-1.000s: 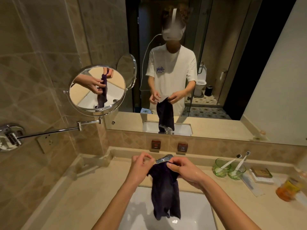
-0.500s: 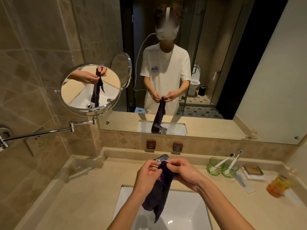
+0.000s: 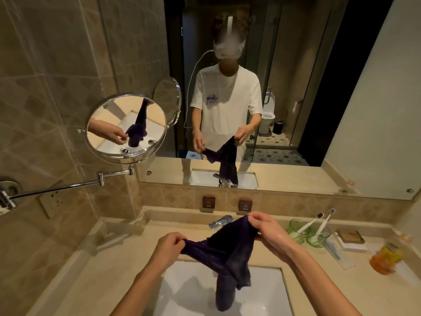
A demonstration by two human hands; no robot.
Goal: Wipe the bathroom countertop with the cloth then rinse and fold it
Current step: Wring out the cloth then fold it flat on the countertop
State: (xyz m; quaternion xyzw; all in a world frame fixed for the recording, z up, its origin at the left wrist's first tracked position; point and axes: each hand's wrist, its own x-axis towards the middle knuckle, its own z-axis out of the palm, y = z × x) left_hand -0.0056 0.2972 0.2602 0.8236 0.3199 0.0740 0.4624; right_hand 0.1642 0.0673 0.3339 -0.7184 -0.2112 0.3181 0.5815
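Note:
A dark purple cloth (image 3: 227,254) hangs spread between both hands above the white sink (image 3: 189,293). My left hand (image 3: 169,246) pinches its left corner, lower down. My right hand (image 3: 265,229) pinches the opposite corner, higher and closer to the chrome faucet (image 3: 219,222). The cloth's loose lower part droops into the basin. The beige countertop (image 3: 109,265) surrounds the sink. The wall mirror repeats the scene.
A round swing-arm mirror (image 3: 126,126) juts from the left tiled wall. On the right of the countertop stand two green glasses (image 3: 308,231) with toothbrushes, a soap box (image 3: 349,237) and an orange bottle (image 3: 385,257). Hot and cold tags (image 3: 226,204) sit behind the faucet.
My hands were close together with the cloth bunched and hanging; they have pulled apart, left hand down-left and right hand up-right, stretching the cloth open.

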